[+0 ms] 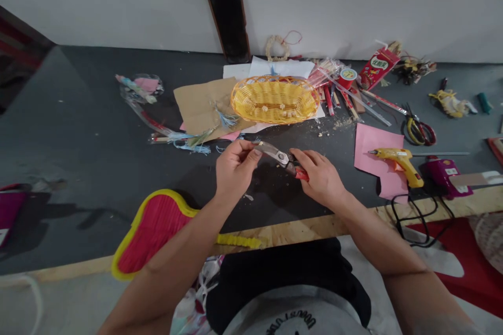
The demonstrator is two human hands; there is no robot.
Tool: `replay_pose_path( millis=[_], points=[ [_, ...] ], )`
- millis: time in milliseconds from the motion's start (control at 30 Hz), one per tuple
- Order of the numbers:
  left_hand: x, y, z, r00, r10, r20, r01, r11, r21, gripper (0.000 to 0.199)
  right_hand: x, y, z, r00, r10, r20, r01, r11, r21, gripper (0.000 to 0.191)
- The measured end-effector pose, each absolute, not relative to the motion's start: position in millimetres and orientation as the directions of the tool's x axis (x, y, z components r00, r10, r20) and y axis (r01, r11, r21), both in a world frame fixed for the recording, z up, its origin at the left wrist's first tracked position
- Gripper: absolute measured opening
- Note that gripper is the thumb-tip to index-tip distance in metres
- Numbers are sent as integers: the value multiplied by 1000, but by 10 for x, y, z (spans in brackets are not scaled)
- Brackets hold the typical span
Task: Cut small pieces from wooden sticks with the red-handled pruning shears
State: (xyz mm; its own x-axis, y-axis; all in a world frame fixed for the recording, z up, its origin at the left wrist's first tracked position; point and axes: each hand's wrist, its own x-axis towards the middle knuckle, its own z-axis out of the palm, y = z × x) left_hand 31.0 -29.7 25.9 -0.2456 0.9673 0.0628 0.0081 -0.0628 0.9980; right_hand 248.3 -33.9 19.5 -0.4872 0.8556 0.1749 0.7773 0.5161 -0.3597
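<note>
Looking down on a dark grey worktop [90, 115], w/ a red guitar-shaped craft panel edged in yellow [153, 233] lying at its near edge & a clear plastic bag of odds and ends [141, 89] sitting further back. Pale blue thread tassels [192, 147] are trailing just below a sheet of brown kraft paper [204, 107], left of the L hand [236, 167], which is narrowed to a tight pinch, thumb & fingers closing on the steel head of a pair of red-handled metal snips [281, 158]. Snips are hanging at centre, above the worktop & below a yellow woven wicker basket [275, 99], tilted down to the right. R hand [320, 178] is curling round the red grips, fingers wrapped, not wide; can't tell if the blades are open or shut, as fingers are hiding too much. Tool is looking stiff, rigid & fairly heavy for its size, w/ slippery bare steel up top, so best hold is on the red grips, away from the cutting edge. Further right, a pink paper sheet [377, 149] is lying under a yellow hot glue gun [398, 165], w/ yellow-handled scissors [420, 131] behind it, a magenta box-shaped device [444, 175] beyond & a black cord [416, 220] looping off the worktop edge.
</note>
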Motion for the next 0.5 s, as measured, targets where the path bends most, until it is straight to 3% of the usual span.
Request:
replay_pose_path(
  millis=[200,500],
  points=[
    [254,-302,253,-189,981,52,45,-44,998,29,2491,-335,174,-515,844,148,757,529,-384,65],
    [197,-296,171,-4,999,-53,-163,52,985,36,2521,-321,182,-549,820,159,723,562,-401,63]
  ],
)
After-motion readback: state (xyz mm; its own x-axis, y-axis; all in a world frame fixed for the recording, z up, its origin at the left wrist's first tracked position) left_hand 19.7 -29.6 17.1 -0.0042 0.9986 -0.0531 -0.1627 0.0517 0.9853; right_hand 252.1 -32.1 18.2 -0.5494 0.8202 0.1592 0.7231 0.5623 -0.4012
